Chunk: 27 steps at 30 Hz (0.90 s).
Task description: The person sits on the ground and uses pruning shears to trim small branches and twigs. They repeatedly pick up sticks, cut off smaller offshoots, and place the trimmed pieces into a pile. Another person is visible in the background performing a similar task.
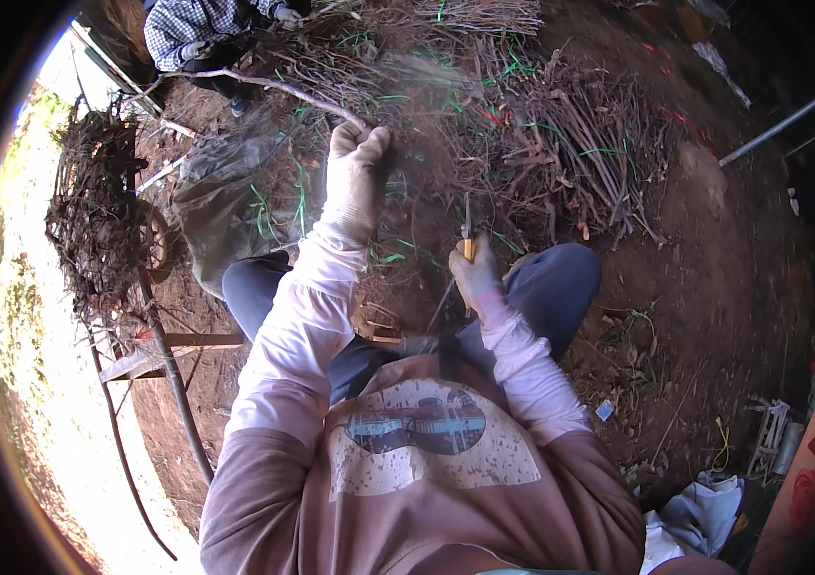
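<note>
My left hand [358, 162], in a pale work glove, is closed around the end of a long bare branch [285, 88]. The branch runs up and to the left, towards a co-worker. In my right hand [478, 273], also gloved, is a pair of pruning shears [467, 241] with a yellow handle, its blades pointing away from me above my right knee. Whether the blades are apart cannot be told. Beyond my hands lie a heap of rooted woody stems [573, 144] and bundles of thin sticks [479, 14], with green ties among them.
A co-worker in a checked jacket [184, 32] sits at the upper left. A wheelbarrow [170, 374] loaded with tangled roots [98, 208] stands at the left, near a crumpled grey sheet [217, 187]. At the right are a metal pole [774, 129] and white cloth or plastic [699, 514].
</note>
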Motion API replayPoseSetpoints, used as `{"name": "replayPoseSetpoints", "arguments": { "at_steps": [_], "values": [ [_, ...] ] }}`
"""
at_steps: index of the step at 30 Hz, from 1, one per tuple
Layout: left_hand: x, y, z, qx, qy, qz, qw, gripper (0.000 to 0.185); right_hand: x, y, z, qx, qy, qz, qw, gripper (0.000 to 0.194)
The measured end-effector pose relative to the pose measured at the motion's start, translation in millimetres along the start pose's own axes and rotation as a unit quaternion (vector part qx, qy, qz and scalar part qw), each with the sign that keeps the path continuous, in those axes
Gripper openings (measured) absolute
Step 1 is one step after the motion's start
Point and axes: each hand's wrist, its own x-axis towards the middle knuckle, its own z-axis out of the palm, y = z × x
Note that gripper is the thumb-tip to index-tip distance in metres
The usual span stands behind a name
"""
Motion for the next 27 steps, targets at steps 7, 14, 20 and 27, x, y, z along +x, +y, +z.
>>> {"name": "replayPoseSetpoints", "arguments": {
  "at_steps": [7, 14, 20, 27],
  "values": [
    [-24, -7, 4, 0.031, 0.0, -0.013, 0.999, 0.016, -5, -14, 4, 0.214, -0.011, -0.025, 0.976, 0.015],
    [-17, -8, -14, 0.028, 0.116, -0.109, 0.987, 0.02, -29, -3, -2, 0.176, -0.068, 0.121, 0.975, 0.006],
    [-35, 1, -20, 0.187, 0.096, -0.074, 0.975, 0.032, 5, 6, -44, 0.23, 0.037, 0.107, 0.967, 0.01],
    [-27, 71, -23, 0.693, -0.106, 0.273, 0.659, 0.027, 61, -39, -98, 0.095, 0.073, -0.049, 0.992, 0.013]
  ]
}}
